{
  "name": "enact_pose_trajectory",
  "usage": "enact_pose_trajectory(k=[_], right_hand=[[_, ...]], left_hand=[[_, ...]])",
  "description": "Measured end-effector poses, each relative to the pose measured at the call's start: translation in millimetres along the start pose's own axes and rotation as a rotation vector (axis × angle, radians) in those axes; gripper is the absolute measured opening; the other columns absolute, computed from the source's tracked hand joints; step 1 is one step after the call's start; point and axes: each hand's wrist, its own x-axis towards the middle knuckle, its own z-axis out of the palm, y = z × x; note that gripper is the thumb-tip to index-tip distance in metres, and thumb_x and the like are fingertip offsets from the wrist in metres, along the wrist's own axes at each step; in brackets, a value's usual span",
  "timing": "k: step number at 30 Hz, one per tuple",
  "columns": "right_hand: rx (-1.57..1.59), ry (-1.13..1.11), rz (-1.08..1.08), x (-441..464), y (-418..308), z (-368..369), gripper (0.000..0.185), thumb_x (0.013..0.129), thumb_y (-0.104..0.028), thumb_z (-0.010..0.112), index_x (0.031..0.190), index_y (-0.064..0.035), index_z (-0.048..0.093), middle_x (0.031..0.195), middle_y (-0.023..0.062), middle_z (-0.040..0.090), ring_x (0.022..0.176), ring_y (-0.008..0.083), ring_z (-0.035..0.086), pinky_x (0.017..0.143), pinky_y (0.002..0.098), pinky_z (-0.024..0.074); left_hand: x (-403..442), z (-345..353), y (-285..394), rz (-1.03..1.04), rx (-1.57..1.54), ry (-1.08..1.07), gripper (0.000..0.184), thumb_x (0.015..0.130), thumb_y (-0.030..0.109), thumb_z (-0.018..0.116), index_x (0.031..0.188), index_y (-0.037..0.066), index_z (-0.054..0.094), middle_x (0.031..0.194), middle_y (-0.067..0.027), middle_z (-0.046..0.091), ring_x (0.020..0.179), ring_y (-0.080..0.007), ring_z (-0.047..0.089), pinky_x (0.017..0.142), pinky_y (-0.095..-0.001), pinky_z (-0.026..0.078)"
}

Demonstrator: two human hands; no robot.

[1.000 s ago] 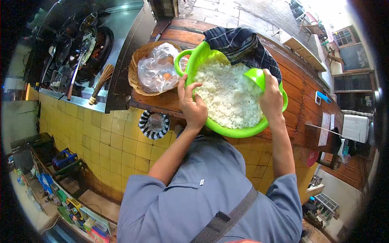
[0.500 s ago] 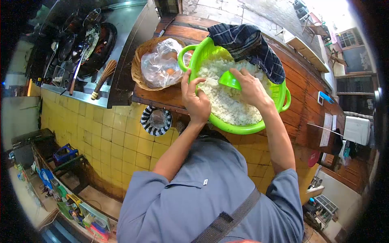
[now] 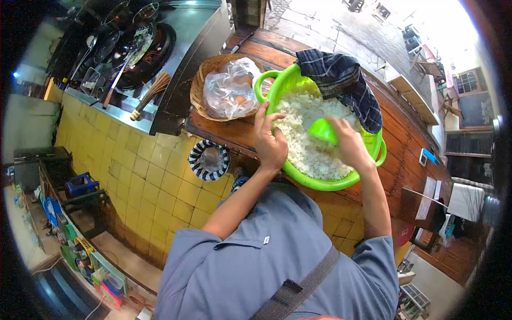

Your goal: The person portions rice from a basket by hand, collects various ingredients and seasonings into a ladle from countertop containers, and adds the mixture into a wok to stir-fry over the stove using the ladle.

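Observation:
White rice (image 3: 304, 144) fills much of a green basket (image 3: 326, 185) on the wooden table (image 3: 400, 160). My left hand (image 3: 271, 141) grips the basket's left rim near its handle. In my right hand (image 3: 349, 144) is a small green bowl (image 3: 322, 131), tilted down against the rice; the fingers wrap its right side. A dark checked cloth (image 3: 341, 80) drapes over the basket's far rim. Left of the basket, a woven basket (image 3: 200, 88) holds a clear plastic bag (image 3: 228, 96) with eggs inside.
At the upper left, a stove counter (image 3: 194, 32) carries a dark wok (image 3: 165, 58) and a stick whisk (image 3: 152, 95). A striped bin (image 3: 198, 173) stands on the yellow tiled floor. A phone with a blue edge (image 3: 429, 157) lies on the table at right.
The right hand moved the green bowl from the rice's right side toward its middle. My left hand still grips the rim. The whole view has shifted a little.

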Motion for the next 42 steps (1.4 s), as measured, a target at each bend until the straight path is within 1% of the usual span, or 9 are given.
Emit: enact_pose_trajectory(k=[5, 9, 15, 25, 28, 35, 37, 39, 42], right_hand=[[0.352, 0.141, 0.288, 24.6, 17.7, -3.4, 0.054, 0.066, 0.006, 0.042, 0.117, -0.0091, 0.042, 0.096, 0.027, 0.058, 0.095, 0.0415, 0.054, 0.081, 0.0425, 0.0426], [0.29, 0.415, 0.06, 50.5, -2.1, -4.3, 0.055, 0.069, 0.006, 0.045, 0.121, -0.0101, 0.041, 0.1, 0.0247, 0.057, 0.097, 0.0394, 0.054, 0.082, 0.0426, 0.0426], [0.193, 0.165, -0.077, 65.0, -13.7, 21.2, 0.065, 0.064, 0.01, 0.048, 0.126, -0.0104, 0.038, 0.114, 0.0197, 0.049, 0.106, 0.0369, 0.048, 0.088, 0.0404, 0.041], [0.054, -0.086, -0.102, 0.6, -24.0, 4.3, 0.054, 0.069, 0.008, 0.046, 0.12, -0.0114, 0.046, 0.101, 0.0201, 0.056, 0.094, 0.038, 0.055, 0.079, 0.0409, 0.0439], [0.067, -0.084, -0.009, -17.6, -19.2, 0.3, 0.053, 0.068, 0.003, 0.057, 0.119, -0.0094, 0.047, 0.105, 0.0195, 0.055, 0.097, 0.0384, 0.052, 0.081, 0.0396, 0.0435], [0.31, 0.015, 0.25, -41.1, 35.8, -39.4, 0.057, 0.065, 0.01, 0.045, 0.119, -0.0092, 0.046, 0.103, 0.0208, 0.059, 0.096, 0.0297, 0.059, 0.081, 0.0362, 0.0472], [0.252, -0.005, 0.314, -52.7, 35.4, -49.0, 0.058, 0.066, 0.01, 0.045, 0.122, -0.0089, 0.044, 0.103, 0.0215, 0.058, 0.093, 0.0337, 0.059, 0.079, 0.0391, 0.0482], [-0.179, 0.145, 0.378, -65.6, 33.0, -44.5, 0.059, 0.068, 0.009, 0.045, 0.125, -0.0063, 0.038, 0.102, 0.0231, 0.056, 0.088, 0.0385, 0.058, 0.076, 0.0421, 0.0486], [-0.054, 0.19, 0.308, -73.8, 38.4, -3.3, 0.064, 0.065, 0.007, 0.05, 0.126, 0.0008, 0.03, 0.097, 0.026, 0.052, 0.088, 0.0421, 0.054, 0.077, 0.0453, 0.0455]], left_hand=[[0.2, 0.0, -1.5, 0.001, 0.008, -0.014, 0.028, 0.066, -0.011, 0.044, 0.086, 0.004, 0.058, 0.123, -0.0183, 0.046, 0.117, -0.0353, 0.042, 0.098, -0.0398, 0.033], [2.1, -0.1, -0.2, 0.025, 0.031, -0.022, 0.028, 0.066, -0.01, 0.043, 0.085, 0.004, 0.058, 0.123, -0.0189, 0.046, 0.117, -0.0355, 0.042, 0.099, -0.04, 0.032], [2.2, -1.4, 3.6, 0.015, 0.056, -0.036, 0.029, 0.066, -0.01, 0.042, 0.086, 0.004, 0.058, 0.123, -0.021, 0.044, 0.117, -0.0376, 0.041, 0.097, -0.0413, 0.034], [0.9, -0.4, 1.5, -0.018, 0.014, -0.009, 0.028, 0.066, -0.01, 0.043, 0.086, 0.003, 0.059, 0.123, -0.0171, 0.047, 0.118, -0.0335, 0.042, 0.098, -0.0393, 0.033], [-1.1, 0.1, 0.4, -0.031, -0.014, 0.006, 0.027, 0.066, -0.01, 0.044, 0.085, 0.003, 0.059, 0.124, -0.0168, 0.047, 0.118, -0.033, 0.042, 0.098, -0.0388, 0.033], [-2.2, 0.2, -3.7, 0.027, -0.009, -0.024, 0.027, 0.067, -0.009, 0.042, 0.084, 0.004, 0.058, 0.125, -0.0193, 0.044, 0.118, -0.0356, 0.041, 0.097, -0.0406, 0.034], [-3.4, 0.2, -5.8, 0.028, -0.031, -0.031, 0.026, 0.068, -0.009, 0.042, 0.084, 0.003, 0.058, 0.126, -0.0193, 0.043, 0.118, -0.0357, 0.041, 0.097, -0.0406, 0.033], [-3.5, 0.7, -5.0, 0.012, -0.041, -0.038, 0.026, 0.068, -0.009, 0.042, 0.084, 0.003, 0.058, 0.127, -0.0191, 0.042, 0.119, -0.0354, 0.04, 0.098, -0.0405, 0.033], [-2.6, -0.6, -0.8, -0.004, -0.045, -0.058, 0.025, 0.068, -0.01, 0.042, 0.083, 0.003, 0.058, 0.127, -0.0183, 0.042, 0.119, -0.0348, 0.039, 0.098, -0.0403, 0.032]])
